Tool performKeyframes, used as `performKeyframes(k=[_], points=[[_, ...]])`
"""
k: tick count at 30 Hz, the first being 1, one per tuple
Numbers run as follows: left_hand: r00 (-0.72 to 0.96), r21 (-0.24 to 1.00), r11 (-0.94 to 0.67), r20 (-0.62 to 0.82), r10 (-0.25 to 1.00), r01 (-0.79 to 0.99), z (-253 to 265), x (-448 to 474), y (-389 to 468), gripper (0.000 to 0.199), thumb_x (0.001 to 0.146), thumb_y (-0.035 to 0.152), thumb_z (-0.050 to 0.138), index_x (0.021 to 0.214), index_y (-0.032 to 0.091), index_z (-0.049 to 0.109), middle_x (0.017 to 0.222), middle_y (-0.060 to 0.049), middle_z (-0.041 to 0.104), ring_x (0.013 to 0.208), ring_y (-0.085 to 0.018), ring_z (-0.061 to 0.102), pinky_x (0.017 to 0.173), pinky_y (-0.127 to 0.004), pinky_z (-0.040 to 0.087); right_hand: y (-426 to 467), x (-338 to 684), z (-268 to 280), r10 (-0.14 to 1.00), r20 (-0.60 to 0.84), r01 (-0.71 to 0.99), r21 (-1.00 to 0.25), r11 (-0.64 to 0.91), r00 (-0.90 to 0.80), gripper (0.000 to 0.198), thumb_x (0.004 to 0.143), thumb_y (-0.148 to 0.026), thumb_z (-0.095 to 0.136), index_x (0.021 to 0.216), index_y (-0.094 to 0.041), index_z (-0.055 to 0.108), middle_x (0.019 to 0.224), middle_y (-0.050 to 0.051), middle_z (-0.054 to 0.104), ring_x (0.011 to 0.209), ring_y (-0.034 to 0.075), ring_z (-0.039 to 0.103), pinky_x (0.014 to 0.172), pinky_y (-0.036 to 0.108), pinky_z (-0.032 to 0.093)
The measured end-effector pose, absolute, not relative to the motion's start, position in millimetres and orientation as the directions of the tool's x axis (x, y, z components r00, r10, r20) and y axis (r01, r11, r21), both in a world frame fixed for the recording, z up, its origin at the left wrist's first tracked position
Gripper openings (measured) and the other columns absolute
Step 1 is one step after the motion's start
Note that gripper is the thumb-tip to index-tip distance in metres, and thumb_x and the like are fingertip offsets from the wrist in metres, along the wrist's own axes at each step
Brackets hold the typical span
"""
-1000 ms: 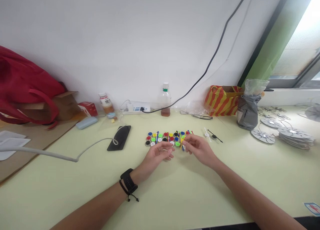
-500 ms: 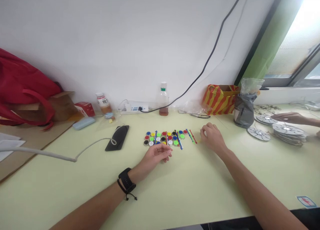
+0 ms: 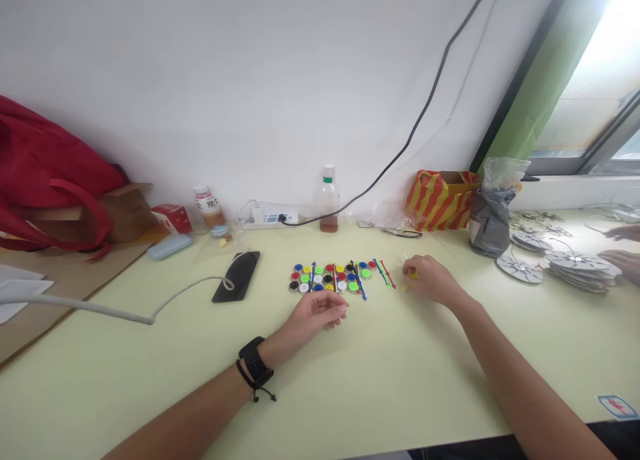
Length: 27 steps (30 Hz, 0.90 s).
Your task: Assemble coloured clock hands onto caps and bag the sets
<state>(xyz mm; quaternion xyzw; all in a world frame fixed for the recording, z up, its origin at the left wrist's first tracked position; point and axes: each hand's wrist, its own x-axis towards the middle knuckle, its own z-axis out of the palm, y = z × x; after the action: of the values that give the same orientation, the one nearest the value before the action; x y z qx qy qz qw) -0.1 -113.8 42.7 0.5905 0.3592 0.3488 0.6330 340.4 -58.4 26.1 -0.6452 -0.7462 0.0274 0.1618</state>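
Several small round discs (image 3: 327, 279) with red, blue, yellow, green, black and white centres lie in rows on the table. Thin coloured arrow-ended strips (image 3: 361, 281) lie across them. A green strip (image 3: 383, 274) and a red strip (image 3: 389, 274) lie side by side to their right. My left hand (image 3: 317, 315) rests at the near edge of the rows with its fingers curled in; what they hold, if anything, is hidden. My right hand (image 3: 430, 278), right of the strips, pinches a small yellow piece (image 3: 414, 273), partly hidden by the fingers. Something thin and white shows at its fingertips.
A black phone (image 3: 237, 277) with a grey cable lies left. Behind stand a bottle (image 3: 329, 207), a power strip (image 3: 273, 218), a striped bag (image 3: 440, 200) and a grey bag (image 3: 489, 221). Stacked slotted discs (image 3: 583, 270) lie right, beside another person's hands (image 3: 620, 260).
My right hand has turned slightly, and yellow and white bits now show at its fingers. My left hand has stayed put. At the right, a second hand of the other person has appeared.
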Motion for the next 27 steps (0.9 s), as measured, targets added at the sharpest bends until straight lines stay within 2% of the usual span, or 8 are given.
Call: performKeyframes(k=[3, 7, 11, 15, 27], points=[[0.501, 0.999, 0.05, -0.041, 0.864, -0.005, 42, 0, -114, 0.028, 0.084, 0.042, 0.079, 0.097, 0.017, 0.074, 0.087, -0.004, 0.068, 0.077, -0.014, 0.061, 0.074, -0.026, 0.049, -56, 345, 23, 0.975, 0.197, 0.979, -0.157, 0.131, -0.099, 0.021, 0.075, -0.008, 0.058, 0.087, -0.022, 0.07, 0.093, 0.007, 0.071, 0.091, 0.025, 0.061, 0.069, 0.032, 0.038], [0.503, 0.999, 0.052, -0.05, 0.863, 0.01, 43, 0, -114, 0.029, 0.084, 0.043, 0.079, 0.095, 0.017, 0.073, 0.088, -0.004, 0.068, 0.078, -0.014, 0.061, 0.074, -0.026, 0.05, -55, 344, 24, 0.96, 0.268, 0.991, -0.082, 0.109, -0.083, 0.031, 0.076, -0.004, 0.056, 0.096, -0.022, 0.071, 0.102, 0.009, 0.071, 0.099, 0.028, 0.06, 0.073, 0.035, 0.039], [0.512, 0.998, 0.06, -0.061, 0.857, 0.018, 45, 0, -115, 0.029, 0.085, 0.043, 0.078, 0.096, 0.016, 0.072, 0.088, -0.004, 0.067, 0.08, -0.014, 0.061, 0.075, -0.026, 0.05, -60, 326, 25, 0.924, 0.35, 0.959, -0.171, 0.226, -0.156, 0.021, 0.088, -0.016, 0.055, 0.102, -0.022, 0.07, 0.102, 0.009, 0.07, 0.098, 0.027, 0.06, 0.081, 0.037, 0.044], [0.518, 0.998, 0.051, -0.055, 0.854, 0.022, 45, -1, -116, 0.029, 0.085, 0.043, 0.078, 0.096, 0.017, 0.072, 0.09, -0.004, 0.067, 0.081, -0.013, 0.061, 0.076, -0.026, 0.049, -66, 307, 22, 0.881, 0.36, 0.897, -0.201, 0.394, -0.307, 0.022, 0.096, -0.024, 0.053, 0.11, -0.021, 0.07, 0.101, 0.01, 0.069, 0.096, 0.027, 0.06, 0.084, 0.038, 0.046], [0.538, 0.997, 0.016, -0.052, 0.842, 0.072, 41, -1, -116, 0.029, 0.087, 0.043, 0.076, 0.097, 0.017, 0.07, 0.095, -0.005, 0.066, 0.085, -0.015, 0.061, 0.077, -0.028, 0.049, -64, 296, 19, 0.869, 0.369, 0.898, -0.162, 0.408, -0.329, 0.017, 0.097, -0.015, 0.051, 0.088, -0.021, 0.064, 0.093, 0.006, 0.069, 0.089, 0.025, 0.059, 0.077, 0.036, 0.043]])
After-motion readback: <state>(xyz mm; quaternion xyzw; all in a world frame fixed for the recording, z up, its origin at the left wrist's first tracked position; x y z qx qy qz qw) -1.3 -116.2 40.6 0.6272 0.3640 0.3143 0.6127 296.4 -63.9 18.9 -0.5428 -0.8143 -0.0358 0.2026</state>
